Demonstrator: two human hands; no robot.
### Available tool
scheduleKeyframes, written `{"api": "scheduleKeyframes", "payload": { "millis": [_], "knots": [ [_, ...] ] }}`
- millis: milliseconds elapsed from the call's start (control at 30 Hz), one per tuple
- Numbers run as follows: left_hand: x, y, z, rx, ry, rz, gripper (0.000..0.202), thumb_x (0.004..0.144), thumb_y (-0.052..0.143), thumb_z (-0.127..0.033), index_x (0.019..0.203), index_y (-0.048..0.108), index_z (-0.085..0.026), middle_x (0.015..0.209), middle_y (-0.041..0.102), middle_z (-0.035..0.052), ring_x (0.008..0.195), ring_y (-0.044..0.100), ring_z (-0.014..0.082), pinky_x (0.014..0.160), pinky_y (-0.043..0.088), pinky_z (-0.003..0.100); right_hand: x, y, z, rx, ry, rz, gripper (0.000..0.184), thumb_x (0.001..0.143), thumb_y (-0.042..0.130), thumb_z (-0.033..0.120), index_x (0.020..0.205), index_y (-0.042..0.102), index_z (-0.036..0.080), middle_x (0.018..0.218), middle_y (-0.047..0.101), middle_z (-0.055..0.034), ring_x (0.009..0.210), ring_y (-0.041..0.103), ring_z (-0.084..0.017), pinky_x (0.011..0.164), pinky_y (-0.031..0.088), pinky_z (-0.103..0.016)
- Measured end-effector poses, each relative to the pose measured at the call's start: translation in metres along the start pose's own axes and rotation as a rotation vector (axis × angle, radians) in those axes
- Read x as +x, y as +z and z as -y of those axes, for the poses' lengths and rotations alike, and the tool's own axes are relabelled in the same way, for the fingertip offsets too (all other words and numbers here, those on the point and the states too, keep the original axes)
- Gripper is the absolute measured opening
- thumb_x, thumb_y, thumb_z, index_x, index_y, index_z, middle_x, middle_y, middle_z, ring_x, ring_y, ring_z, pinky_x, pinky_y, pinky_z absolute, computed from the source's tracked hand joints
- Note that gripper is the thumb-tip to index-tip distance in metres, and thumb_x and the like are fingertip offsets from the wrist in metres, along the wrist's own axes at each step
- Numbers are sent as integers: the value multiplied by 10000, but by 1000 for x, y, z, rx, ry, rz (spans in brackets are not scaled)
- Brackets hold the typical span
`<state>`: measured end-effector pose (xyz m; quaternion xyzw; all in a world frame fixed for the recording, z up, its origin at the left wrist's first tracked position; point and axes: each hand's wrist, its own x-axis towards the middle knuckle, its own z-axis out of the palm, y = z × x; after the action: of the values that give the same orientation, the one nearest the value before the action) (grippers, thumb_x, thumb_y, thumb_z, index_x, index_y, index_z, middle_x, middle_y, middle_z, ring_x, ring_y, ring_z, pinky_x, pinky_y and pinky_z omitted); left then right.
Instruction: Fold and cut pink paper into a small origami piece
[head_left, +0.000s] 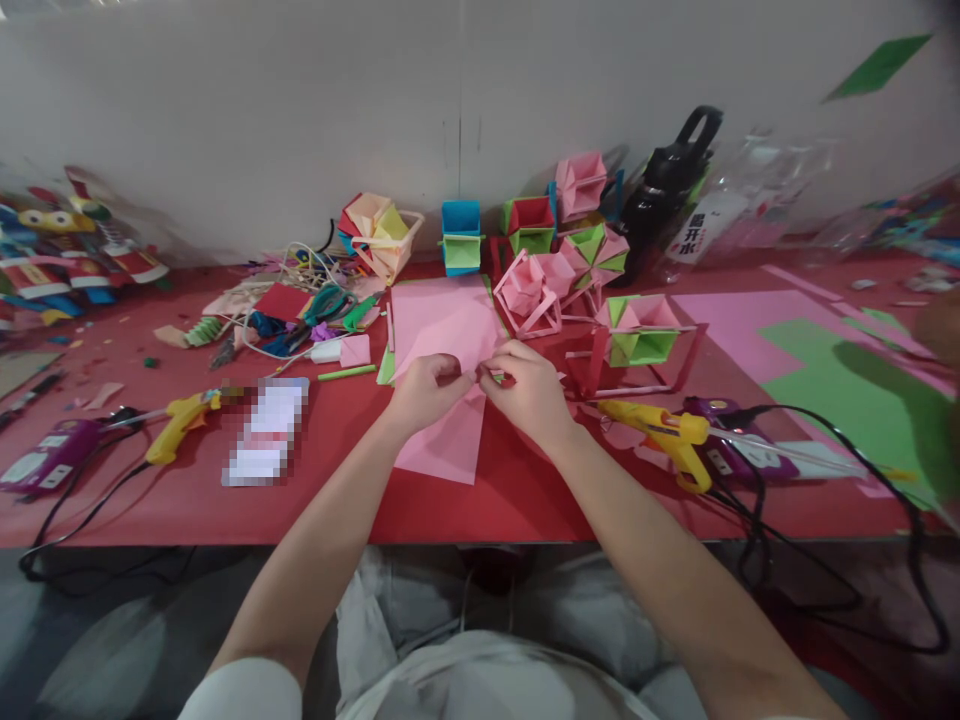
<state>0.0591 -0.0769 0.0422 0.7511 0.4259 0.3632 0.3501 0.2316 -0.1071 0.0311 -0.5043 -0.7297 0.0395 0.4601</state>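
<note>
My left hand [429, 393] and my right hand [527, 390] meet over the middle of the table, thumbs and fingertips pinched close together. Between them they grip the edge of a pink sheet of paper [442, 448], though the fingers hide the exact spot. The sheet looks slightly curved and reaches down toward the table's front edge. Beneath and behind it lies more pink paper [427, 300], with a green edge showing at the left. Just right of my right hand stands a folded pink and green paper piece on a red frame [641, 345].
Yellow glue guns lie on the left [184, 425] and right [664, 432], with trailing black cords. A phone [268, 432] is left of my forearm. Scissors [330, 303] rest among scraps. Folded paper models [529, 225], a black bottle [667, 190] and green paper [862, 390] stand or lie beyond.
</note>
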Motion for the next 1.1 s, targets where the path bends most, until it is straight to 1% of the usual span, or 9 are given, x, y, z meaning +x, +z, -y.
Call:
{"api": "scheduleKeyframes", "payload": {
  "millis": [200, 367, 567, 733, 800, 867, 967, 1033, 1100],
  "knots": [
    [0, 4, 5, 10, -21, -25, 416, 830, 608, -364, 535, 364, -199, 563, 303, -47, 556, 315, 95, 517, 254, 249, 0, 1, 0, 30, 13, -3, 153, 811, 644, 110, 692, 661, 205, 770, 625, -26, 676, 575, -158, 640, 450, -308],
    [0, 2, 1, -31, -72, -41, 424, 815, 640, -341, 549, 340, -205, 557, 301, -56, 537, 326, 88, 510, 273, 241, 1, 0, 2, 113, 19, -49, 149, 802, 630, 91, 712, 664, 205, 756, 599, -19, 663, 559, -151, 601, 441, -293],
    [1, 0, -3, -83, -100, -42, 356, 790, 667, -315, 559, 424, -195, 544, 374, -51, 528, 390, 89, 502, 326, 232, 4, -2, 3, 165, 10, -74, 151, 786, 613, 69, 730, 670, 197, 762, 606, -18, 662, 561, -145, 591, 443, -285],
    [2, -2, 0, -85, -96, -84, 335, 760, 670, -294, 550, 430, -191, 537, 380, -50, 510, 387, 81, 478, 295, 228, 5, -4, -3, 203, 56, -98, 135, 792, 621, 92, 720, 649, 203, 756, 623, -18, 671, 571, -156, 638, 468, -306],
    [2, -3, 2, -116, -92, -93, 289, 761, 669, -297, 582, 472, -184, 547, 427, -42, 518, 411, 86, 487, 312, 230, 6, -6, -6, 232, 84, -107, 116, 785, 631, 110, 718, 628, 205, 761, 629, -20, 695, 585, -165, 655, 475, -312],
    [2, -4, 3, -155, -87, -85, 239, 773, 660, -297, 621, 520, -175, 571, 483, -29, 535, 450, 95, 503, 347, 236, 6, -7, -9, 261, 131, -96, 100, 796, 622, 137, 725, 607, 205, 781, 634, -24, 709, 594, -167, 648, 471, -307],
    [3, -5, 3, -134, -81, -95, 270, 772, 674, -290, 593, 504, -179, 554, 466, -31, 522, 441, 92, 486, 332, 234, 6, -8, -7, 288, 171, -53, 85, 830, 592, 169, 755, 597, 209, 801, 641, -28, 710, 597, -164, 626, 464, -298],
    [3, -5, 2, -134, -86, -98, 314, 773, 686, -305, 570, 476, -187, 541, 456, -31, 516, 449, 94, 479, 338, 232, 6, -9, -3, 276, 129, -28, 59, 838, 591, 182, 790, 611, 210, 814, 649, -34, 715, 600, -166, 632, 473, -300],
    [2, -4, 1, -156, -94, -89, 337, 780, 688, -335, 572, 465, -191, 545, 466, -26, 525, 478, 101, 492, 371, 233, 6, -9, -1, 240, 69, 0, 37, 836, 602, 189, 822, 631, 208, 834, 654, -42, 710, 601, -166, 640, 484, -304]
  ]
}}
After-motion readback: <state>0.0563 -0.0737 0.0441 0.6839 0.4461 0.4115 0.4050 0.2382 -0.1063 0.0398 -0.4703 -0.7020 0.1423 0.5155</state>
